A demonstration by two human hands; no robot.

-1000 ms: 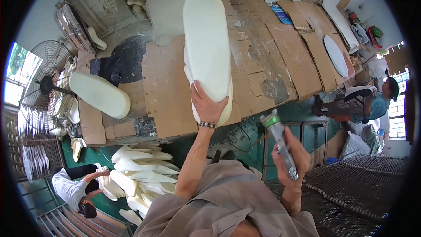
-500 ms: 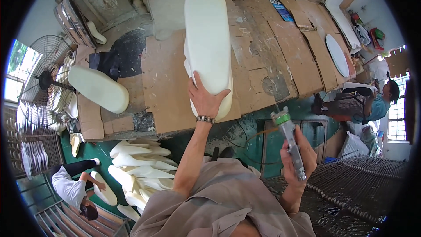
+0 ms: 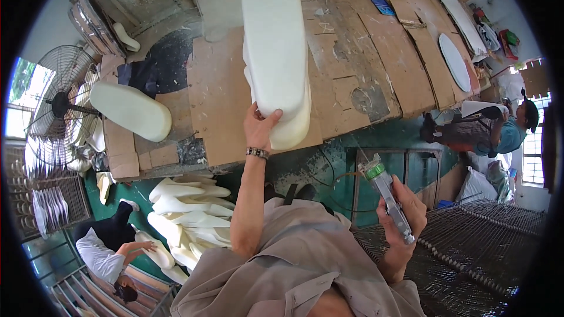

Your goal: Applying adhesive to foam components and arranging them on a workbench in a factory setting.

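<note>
— On the worktop: cream oblong pad, lying over a second pad. Left hand grips its near end.
— Right hand?
— Off the worktop's near edge, wrapped round a grey, green-collared tool.

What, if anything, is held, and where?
The right hand holds a green-collared metal tool by its body; the left hand grips the upper white pad at its near end, thumb on top.

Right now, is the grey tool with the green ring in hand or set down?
The grey tool is in hand: your right hand grips its body, with floor showing between it and the cardboard-covered table.
</note>
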